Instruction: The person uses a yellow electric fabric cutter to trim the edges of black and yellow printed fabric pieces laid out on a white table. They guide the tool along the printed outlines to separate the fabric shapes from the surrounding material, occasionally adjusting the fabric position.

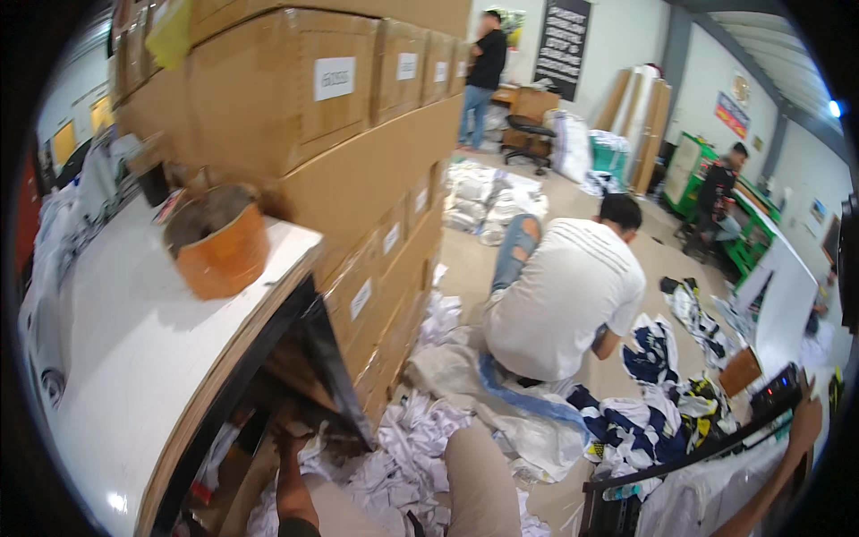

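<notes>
My left hand (292, 440) reaches down under the white-topped table (116, 295), among crumpled white cloth pieces (407, 456) on the floor. Its fingers are small and dim there, and I cannot make out whether they hold anything. Far to the right, my right hand (807, 417) is at the end of a curved black rail (689, 461), beside a black box with small coloured lights (777, 387). The fingers of that hand are not clear enough to show a grip. My knees (481, 479) point forward between the two arms.
Stacked cardboard boxes (259, 98) rise ahead on the left. An orange pot (219, 246) stands on the table. Close ahead, a person in white (568, 295) crouches beside a pale sack (474, 376) and navy-and-white cloth (640, 421). Other people (488, 63) are farther off.
</notes>
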A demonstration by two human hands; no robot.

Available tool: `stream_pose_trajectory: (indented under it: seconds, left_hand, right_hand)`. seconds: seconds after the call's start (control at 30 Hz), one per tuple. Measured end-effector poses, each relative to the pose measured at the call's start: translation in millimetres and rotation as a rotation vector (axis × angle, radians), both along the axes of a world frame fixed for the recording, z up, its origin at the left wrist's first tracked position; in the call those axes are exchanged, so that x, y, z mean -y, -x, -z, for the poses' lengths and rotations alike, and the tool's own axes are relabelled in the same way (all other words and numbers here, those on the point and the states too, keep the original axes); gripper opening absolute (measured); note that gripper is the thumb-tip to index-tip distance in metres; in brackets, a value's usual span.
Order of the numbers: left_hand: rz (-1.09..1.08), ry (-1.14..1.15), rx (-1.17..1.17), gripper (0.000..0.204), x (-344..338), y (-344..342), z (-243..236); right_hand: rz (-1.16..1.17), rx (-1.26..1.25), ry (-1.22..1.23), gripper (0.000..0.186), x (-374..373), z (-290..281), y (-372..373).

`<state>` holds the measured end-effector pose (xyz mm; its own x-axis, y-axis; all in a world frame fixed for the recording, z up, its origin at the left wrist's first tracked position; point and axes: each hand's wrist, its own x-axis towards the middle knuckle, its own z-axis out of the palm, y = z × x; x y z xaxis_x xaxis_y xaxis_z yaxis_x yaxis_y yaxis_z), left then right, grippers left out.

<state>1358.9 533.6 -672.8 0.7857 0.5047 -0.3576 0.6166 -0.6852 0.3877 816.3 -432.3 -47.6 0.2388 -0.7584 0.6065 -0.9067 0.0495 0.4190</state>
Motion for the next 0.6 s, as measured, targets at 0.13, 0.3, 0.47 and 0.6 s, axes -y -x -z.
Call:
stream_pose_trajectory:
  seconds: [0.13,0.3,0.47,0.6]
  left_hand:
    - [-0.004,-0.087,0.037,0.147,8.2,4.2,22.6]
    - [0.076,-0.086,0.016,0.139,12.6,-3.2,23.3]
    - [0.103,-0.162,0.179,0.115,10.6,0.5,26.8]
    - [0.169,-0.223,0.332,0.1,1.1,24.3,-6.0]
  right_hand:
    - [-0.009,-0.141,0.144,0.057,-6.3,1.5,5.3]
    - [-0.021,-0.147,0.17,0.054,-4.0,4.6,13.3]
    - [-0.02,-0.123,0.153,0.051,-11.0,-1.1,6.8]
    - [0.103,-0.006,0.023,0.06,-5.1,-9.5,-9.5]
